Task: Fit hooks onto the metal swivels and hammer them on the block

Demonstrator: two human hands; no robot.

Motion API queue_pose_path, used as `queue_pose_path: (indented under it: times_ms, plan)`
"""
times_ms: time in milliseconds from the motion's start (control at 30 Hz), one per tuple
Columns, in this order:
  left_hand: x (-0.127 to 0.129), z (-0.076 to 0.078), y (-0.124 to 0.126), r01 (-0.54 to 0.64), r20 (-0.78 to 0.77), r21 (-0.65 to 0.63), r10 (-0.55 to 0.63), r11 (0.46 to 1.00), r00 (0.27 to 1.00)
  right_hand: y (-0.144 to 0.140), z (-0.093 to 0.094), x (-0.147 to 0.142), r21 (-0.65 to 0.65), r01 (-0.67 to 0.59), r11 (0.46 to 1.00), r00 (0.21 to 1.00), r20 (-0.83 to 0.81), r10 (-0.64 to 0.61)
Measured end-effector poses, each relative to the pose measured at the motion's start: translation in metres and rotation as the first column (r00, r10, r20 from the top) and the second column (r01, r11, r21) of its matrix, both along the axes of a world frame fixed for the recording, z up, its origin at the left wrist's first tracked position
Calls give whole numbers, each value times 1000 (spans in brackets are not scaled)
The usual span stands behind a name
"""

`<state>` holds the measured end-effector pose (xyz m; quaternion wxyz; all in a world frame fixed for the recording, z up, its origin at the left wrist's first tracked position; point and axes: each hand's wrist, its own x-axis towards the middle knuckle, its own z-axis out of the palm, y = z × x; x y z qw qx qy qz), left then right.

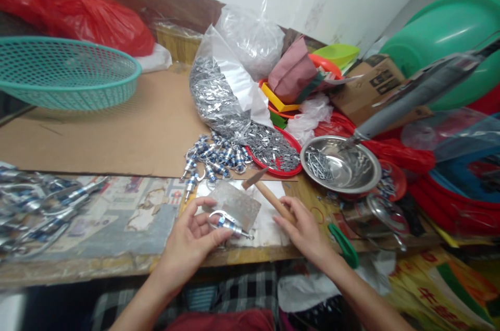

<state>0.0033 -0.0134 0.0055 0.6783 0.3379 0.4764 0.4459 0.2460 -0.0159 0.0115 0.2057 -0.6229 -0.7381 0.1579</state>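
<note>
My left hand (191, 240) holds a small metal clip with a blue band (228, 224), resting on a worn steel block (236, 206) at the table's front edge. My right hand (304, 229) grips the wooden handle of a small hammer (265, 191), whose head points up-left just past the block. Behind the block lies a heap of finished blue-banded clips (214, 159).
A red plate (291, 169) of small metal parts spills from a clear bag (222, 96). A steel bowl with screws (339, 164) sits right, green-handled pliers (344, 245) beside my right hand. A teal basket (62, 73) stands far left, more clips (35, 206) at left edge.
</note>
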Motion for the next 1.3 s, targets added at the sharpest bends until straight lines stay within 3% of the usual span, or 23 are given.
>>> queue_pose_path:
  times_ms: [100,200,300,467,600,733,900,1033,1100,1167,1200,1267,1300]
  plan:
    - [1,2,0,1,27,1,-1,1000,1000,-19,25,-6,140,-111,984,993,-31,117]
    - [1,4,0,3,48,0,-3,1000,999,-36,38,-11,148,-249,957,968,21,248]
    - [2,6,0,3,68,-1,-3,1000,998,-44,36,-15,93,-326,941,943,103,317]
    - [3,6,0,-1,87,-3,1,1000,996,-43,34,-19,89,-343,935,930,171,325]
    - [3,3,0,12,97,3,-12,1000,995,-39,42,-21,239,-310,920,950,112,291]
    - [1,2,0,-4,65,-3,4,1000,998,-41,37,-22,172,-332,928,940,146,309]
    - [4,1,-1,-15,65,-5,15,1000,998,-49,20,-18,242,-282,929,959,53,277]
    - [2,10,-6,-32,77,0,32,999,997,-36,7,-2,170,-107,980,991,-66,120]
    - [-12,17,-9,-111,29,43,110,993,994,-23,-1,11,117,6,993,997,-80,3]
    - [-39,22,-10,-280,-109,160,299,947,948,-9,-9,24,23,61,998,997,-52,-59]
    - [-56,23,-10,-384,-203,249,436,889,877,-3,-13,29,-20,69,997,997,-34,-70]
    - [-93,21,-8,-540,-363,392,664,745,653,6,-21,34,-56,76,996,997,7,-76]
    - [-110,20,-5,-530,-458,453,697,717,552,9,-25,35,-45,74,996,997,33,-72]
